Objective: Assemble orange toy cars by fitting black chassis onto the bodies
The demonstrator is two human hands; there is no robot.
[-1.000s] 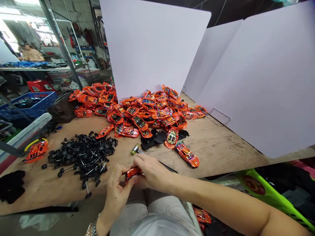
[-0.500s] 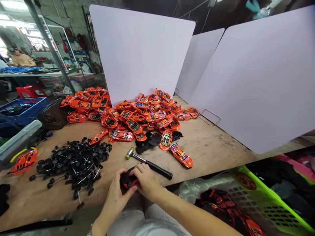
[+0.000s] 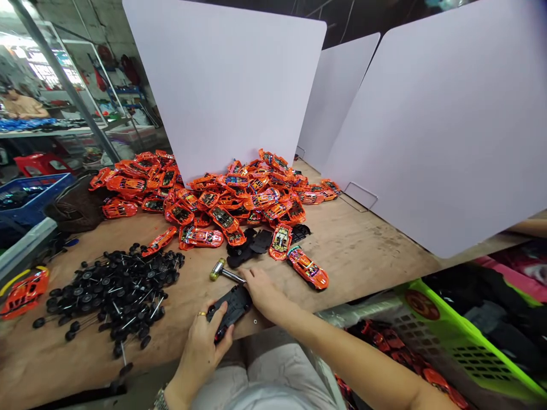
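My left hand is wrapped round a toy car, its flat black underside facing up. Just beyond it, my right hand closes on a small hammer that lies on the table. The hammer's yellowish head and metal neck show, while its black handle is hidden under that hand. Near the hammer lie black car base parts, an upturned orange car shell and an upright orange car body.
A heap of orange car shells stands against a white panel. Left of me lies a pile of black wheels on axles. At lower right stands a green basket. A co-worker sits far left.
My right hand has left the toy car and moved to the hammer's handle. The car now rests in my left hand alone, more of its black underside showing. The view has shifted slightly right.
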